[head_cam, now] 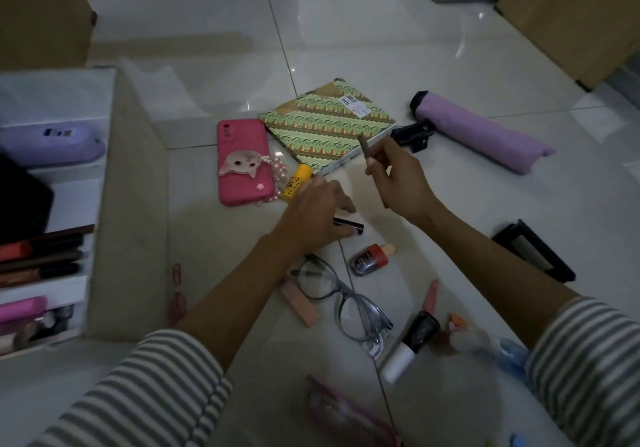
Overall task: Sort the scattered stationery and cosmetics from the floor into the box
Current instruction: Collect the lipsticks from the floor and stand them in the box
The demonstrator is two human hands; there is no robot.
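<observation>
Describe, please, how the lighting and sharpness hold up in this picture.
Head view: dim overall, with glare patches on the glossy floor tiles; wide-angle bowing toward the edges; the pink pouch at the bottom is blurred, while the patterned notebook is fairly sharp.

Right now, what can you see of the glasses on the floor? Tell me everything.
The glasses have a grey-blue, see-through frame, plastic by its look, and two clear lenses. They lie on the white tile floor, across a tile joint, slanting from upper left to lower right, just below the left hand. A pink stick lies close by their left lens; contact is unclear.
</observation>
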